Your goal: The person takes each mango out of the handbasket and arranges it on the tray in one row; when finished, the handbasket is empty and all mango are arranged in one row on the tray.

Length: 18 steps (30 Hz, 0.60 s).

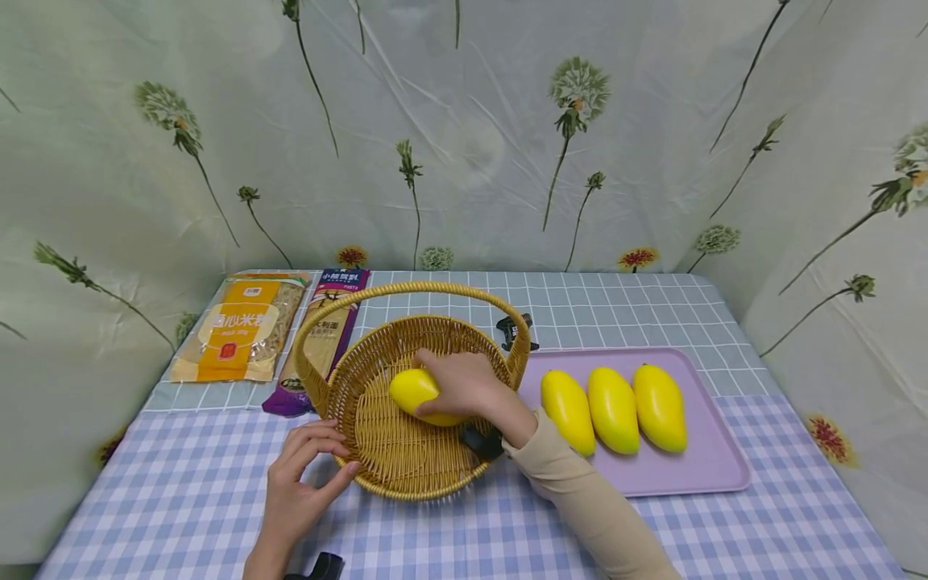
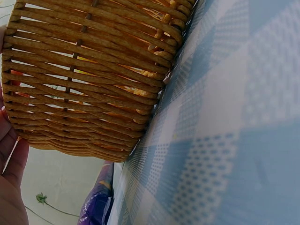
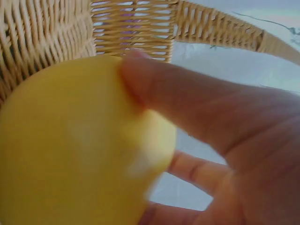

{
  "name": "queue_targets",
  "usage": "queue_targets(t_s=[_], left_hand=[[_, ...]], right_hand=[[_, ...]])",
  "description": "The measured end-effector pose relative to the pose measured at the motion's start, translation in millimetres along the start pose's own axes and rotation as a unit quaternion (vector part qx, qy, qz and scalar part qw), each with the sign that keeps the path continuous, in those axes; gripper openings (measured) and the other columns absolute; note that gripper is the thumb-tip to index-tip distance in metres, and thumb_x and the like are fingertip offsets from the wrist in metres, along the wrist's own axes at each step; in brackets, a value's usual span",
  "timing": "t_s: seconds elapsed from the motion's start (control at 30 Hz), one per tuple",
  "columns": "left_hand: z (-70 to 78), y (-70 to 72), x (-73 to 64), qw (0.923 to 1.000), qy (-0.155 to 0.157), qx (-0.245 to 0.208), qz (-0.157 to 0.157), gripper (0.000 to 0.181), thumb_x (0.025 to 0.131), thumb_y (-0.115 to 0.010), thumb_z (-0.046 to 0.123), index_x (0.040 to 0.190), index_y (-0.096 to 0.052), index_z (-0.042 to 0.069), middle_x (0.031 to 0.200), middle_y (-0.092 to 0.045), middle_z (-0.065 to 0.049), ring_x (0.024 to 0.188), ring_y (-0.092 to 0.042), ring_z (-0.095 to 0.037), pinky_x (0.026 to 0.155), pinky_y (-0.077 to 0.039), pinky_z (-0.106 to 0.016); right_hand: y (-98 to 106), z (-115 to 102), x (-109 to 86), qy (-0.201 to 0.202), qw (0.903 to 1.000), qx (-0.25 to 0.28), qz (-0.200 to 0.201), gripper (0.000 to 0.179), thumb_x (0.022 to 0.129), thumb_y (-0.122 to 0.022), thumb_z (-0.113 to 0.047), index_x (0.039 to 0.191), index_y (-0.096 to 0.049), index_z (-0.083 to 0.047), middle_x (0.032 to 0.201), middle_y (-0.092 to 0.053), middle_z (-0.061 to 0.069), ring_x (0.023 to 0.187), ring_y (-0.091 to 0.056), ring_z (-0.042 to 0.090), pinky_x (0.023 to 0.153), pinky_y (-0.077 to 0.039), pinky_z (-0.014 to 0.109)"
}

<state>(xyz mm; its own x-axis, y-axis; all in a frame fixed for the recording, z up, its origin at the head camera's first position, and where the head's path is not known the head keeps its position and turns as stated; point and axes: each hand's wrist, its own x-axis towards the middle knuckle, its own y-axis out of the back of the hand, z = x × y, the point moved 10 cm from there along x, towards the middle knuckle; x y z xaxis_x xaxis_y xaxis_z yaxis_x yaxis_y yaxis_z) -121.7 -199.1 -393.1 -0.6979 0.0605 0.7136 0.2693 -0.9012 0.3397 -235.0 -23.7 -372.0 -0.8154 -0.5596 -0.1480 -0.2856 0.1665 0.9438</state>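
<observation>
A round wicker basket (image 1: 406,463) with a tall arched handle stands on the table. My right hand (image 1: 467,387) reaches into it under the handle and grips a yellow mango (image 1: 413,391). In the right wrist view, the thumb and fingers lie around the mango (image 3: 75,140), with the basket wall (image 3: 47,33) close beside it. At the basket's near left rim, my left hand (image 1: 300,475) holds the edge. The left wrist view has that hand (image 2: 11,178) at the rim of the woven side (image 2: 84,93). Whether the mango touches the basket floor, I cannot tell.
Three mangoes (image 1: 613,411) lie in a row on a lilac tray (image 1: 696,475) right of the basket. Behind on the left are an orange food bag (image 1: 239,330) and a purple pasta pack (image 1: 319,338). A small black object (image 1: 513,330) sits behind the handle.
</observation>
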Motion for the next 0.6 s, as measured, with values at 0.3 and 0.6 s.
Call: queue_targets(t_s=[0.3,0.6], left_hand=[[-1.3,-0.2,-1.2,1.0000,0.008,0.000,-0.004,0.025,0.065,-0.084,0.005,0.082,-0.067,0.010,0.095,-0.063,-0.014,0.106,-0.053,-0.025,0.097,-0.039,-0.025],[-1.1,-0.6,0.1,0.9997,0.020,0.007,-0.010,0.026,0.065,-0.084,0.004,0.082,-0.067,0.013,0.095,-0.063,-0.012,0.106,-0.053,-0.024,0.097,-0.039,-0.026]], right_hand=[[19.7,-6.5,-20.7,0.031,0.9952,0.048,0.079,0.062,0.077,-0.071,-0.056,0.125,-0.046,-0.028,0.094,-0.064,-0.009,0.073,-0.054,0.011,0.060,-0.042,0.030],[29.9,-8.7,-40.8,0.048,0.9870,0.085,0.128,0.065,0.078,-0.066,-0.061,0.130,-0.047,-0.026,0.100,-0.062,-0.010,0.079,-0.055,0.008,0.060,-0.044,0.028]])
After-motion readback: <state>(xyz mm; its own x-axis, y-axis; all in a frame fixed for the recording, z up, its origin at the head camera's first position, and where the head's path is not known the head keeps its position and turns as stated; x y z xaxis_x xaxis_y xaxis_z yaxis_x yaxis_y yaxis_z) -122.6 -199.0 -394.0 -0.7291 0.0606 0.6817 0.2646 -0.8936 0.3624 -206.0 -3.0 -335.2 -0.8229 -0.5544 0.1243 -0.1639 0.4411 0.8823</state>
